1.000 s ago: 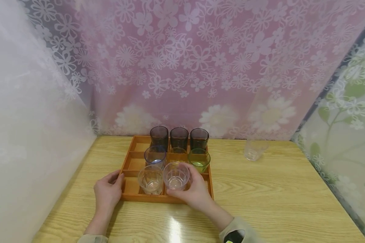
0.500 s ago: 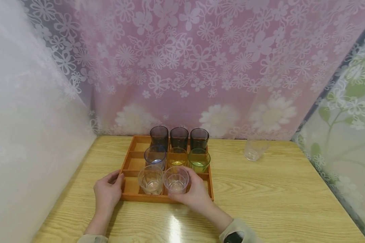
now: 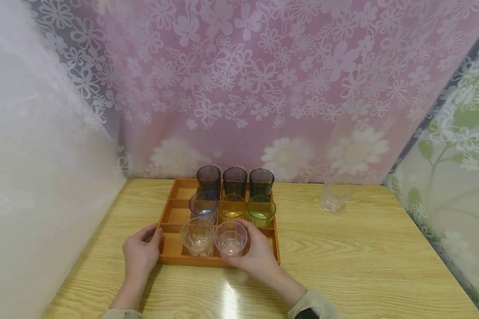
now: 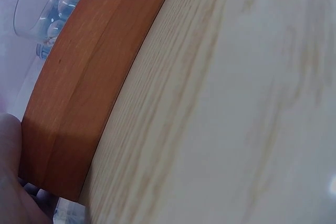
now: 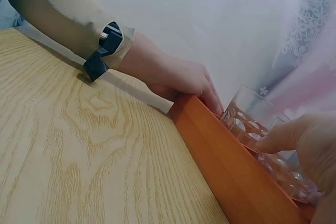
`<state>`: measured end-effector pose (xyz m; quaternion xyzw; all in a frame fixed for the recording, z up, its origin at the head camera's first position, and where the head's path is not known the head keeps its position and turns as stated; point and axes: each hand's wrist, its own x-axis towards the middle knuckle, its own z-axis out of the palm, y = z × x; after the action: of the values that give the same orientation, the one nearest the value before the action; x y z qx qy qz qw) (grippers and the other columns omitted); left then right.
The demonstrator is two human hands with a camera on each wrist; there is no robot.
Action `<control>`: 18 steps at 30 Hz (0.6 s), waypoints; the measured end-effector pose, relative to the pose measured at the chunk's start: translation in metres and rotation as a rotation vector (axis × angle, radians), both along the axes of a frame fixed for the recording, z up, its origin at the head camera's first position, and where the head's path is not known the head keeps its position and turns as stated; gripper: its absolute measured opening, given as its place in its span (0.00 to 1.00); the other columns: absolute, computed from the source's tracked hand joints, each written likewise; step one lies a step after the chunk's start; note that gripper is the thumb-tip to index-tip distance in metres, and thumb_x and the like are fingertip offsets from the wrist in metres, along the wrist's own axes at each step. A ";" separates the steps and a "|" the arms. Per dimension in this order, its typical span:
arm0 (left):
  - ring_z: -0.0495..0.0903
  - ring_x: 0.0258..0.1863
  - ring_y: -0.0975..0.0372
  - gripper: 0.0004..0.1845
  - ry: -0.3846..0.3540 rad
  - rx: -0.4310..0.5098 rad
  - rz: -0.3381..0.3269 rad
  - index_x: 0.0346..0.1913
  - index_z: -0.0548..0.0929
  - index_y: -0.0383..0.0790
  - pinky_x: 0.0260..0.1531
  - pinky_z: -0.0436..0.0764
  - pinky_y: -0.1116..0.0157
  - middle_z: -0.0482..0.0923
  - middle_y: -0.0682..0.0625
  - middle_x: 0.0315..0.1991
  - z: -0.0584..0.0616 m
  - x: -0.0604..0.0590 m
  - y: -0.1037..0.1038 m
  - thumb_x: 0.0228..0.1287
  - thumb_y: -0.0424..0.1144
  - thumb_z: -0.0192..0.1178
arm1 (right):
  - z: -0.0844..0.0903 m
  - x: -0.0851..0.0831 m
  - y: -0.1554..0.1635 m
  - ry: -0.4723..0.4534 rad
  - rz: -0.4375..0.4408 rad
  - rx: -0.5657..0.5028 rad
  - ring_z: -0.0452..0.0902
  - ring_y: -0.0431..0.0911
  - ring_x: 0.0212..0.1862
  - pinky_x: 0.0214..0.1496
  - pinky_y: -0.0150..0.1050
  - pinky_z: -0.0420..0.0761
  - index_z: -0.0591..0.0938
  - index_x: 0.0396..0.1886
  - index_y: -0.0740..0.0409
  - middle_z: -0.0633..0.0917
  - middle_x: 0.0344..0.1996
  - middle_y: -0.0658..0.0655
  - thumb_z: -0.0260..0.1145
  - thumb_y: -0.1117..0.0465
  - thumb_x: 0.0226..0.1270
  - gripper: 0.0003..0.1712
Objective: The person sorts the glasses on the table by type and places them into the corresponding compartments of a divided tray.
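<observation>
My left hand (image 3: 141, 251) grips the front left corner of a wooden divided tray (image 3: 195, 260), its thumb against the tray's side in the left wrist view. My right hand (image 3: 257, 256) holds a faintly pink clear glass (image 3: 231, 241) upright in the tray's front row, thumb at the near side and fingers round the far right. To the left of that glass stands a clear glass (image 3: 197, 237). Behind them sit a blue-rimmed glass (image 3: 202, 208), an amber glass (image 3: 232, 207) and a green glass (image 3: 262, 210). Part of the pink glass's base is hidden by the tray's front wall.
Three dark grey glasses (image 3: 235, 180) fill part of the tray's back row. Another clear glass (image 3: 331, 199) stands apart on the wooden table (image 3: 363, 257), at the back right. Flowered curtains (image 3: 239, 88) hang behind and beside the table.
The right hand has lowered the pink glass slightly toward the near side, into the front row, uncovering more of the amber glass. My left hand stays on the tray.
</observation>
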<state>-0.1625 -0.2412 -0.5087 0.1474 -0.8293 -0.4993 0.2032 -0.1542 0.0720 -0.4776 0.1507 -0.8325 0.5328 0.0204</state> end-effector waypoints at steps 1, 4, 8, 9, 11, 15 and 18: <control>0.89 0.46 0.48 0.13 0.002 0.000 -0.002 0.55 0.90 0.30 0.32 0.78 0.82 0.89 0.35 0.48 0.000 0.000 0.000 0.74 0.33 0.67 | 0.000 0.000 0.000 0.001 0.001 -0.002 0.80 0.47 0.63 0.67 0.52 0.78 0.74 0.73 0.58 0.84 0.63 0.55 0.91 0.57 0.43 0.55; 0.89 0.47 0.47 0.13 0.007 0.003 -0.010 0.55 0.89 0.30 0.33 0.79 0.82 0.89 0.35 0.49 0.000 0.000 0.001 0.74 0.33 0.67 | 0.000 0.000 0.002 0.007 0.001 -0.006 0.80 0.48 0.63 0.67 0.53 0.78 0.74 0.73 0.59 0.84 0.62 0.56 0.91 0.56 0.44 0.55; 0.89 0.47 0.47 0.13 0.008 0.005 -0.016 0.55 0.89 0.30 0.33 0.79 0.82 0.88 0.36 0.49 -0.003 0.000 0.000 0.75 0.33 0.67 | -0.001 0.003 0.003 0.004 -0.008 0.000 0.79 0.49 0.63 0.67 0.53 0.78 0.73 0.73 0.60 0.83 0.63 0.55 0.91 0.53 0.45 0.55; 0.89 0.47 0.47 0.13 0.008 0.004 -0.018 0.55 0.89 0.29 0.33 0.79 0.82 0.88 0.36 0.49 -0.003 0.000 0.000 0.75 0.33 0.67 | -0.001 0.003 0.004 0.002 -0.009 0.000 0.79 0.49 0.63 0.67 0.53 0.78 0.73 0.73 0.60 0.83 0.63 0.55 0.91 0.52 0.46 0.55; 0.89 0.47 0.47 0.13 0.009 0.004 -0.020 0.55 0.89 0.29 0.34 0.79 0.82 0.88 0.36 0.49 -0.004 0.000 0.000 0.75 0.33 0.67 | 0.000 0.005 0.005 -0.006 -0.007 -0.005 0.79 0.50 0.64 0.67 0.53 0.77 0.73 0.73 0.60 0.83 0.63 0.55 0.91 0.52 0.47 0.55; 0.89 0.47 0.47 0.13 0.013 0.002 -0.017 0.55 0.89 0.29 0.34 0.78 0.83 0.88 0.35 0.49 -0.003 0.000 0.000 0.75 0.34 0.67 | 0.005 0.007 0.007 -0.017 0.007 -0.038 0.78 0.51 0.65 0.69 0.52 0.76 0.73 0.74 0.62 0.82 0.63 0.57 0.91 0.55 0.47 0.55; 0.89 0.47 0.47 0.13 0.013 -0.003 -0.008 0.55 0.89 0.29 0.33 0.77 0.83 0.88 0.35 0.49 -0.003 -0.001 0.000 0.75 0.34 0.67 | 0.010 0.008 0.010 -0.009 0.017 -0.063 0.78 0.54 0.66 0.70 0.52 0.75 0.73 0.73 0.65 0.82 0.64 0.59 0.91 0.59 0.47 0.55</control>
<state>-0.1633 -0.2410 -0.5115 0.1405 -0.8292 -0.4997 0.2071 -0.1465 0.0822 -0.4672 0.1548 -0.8141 0.5595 0.0168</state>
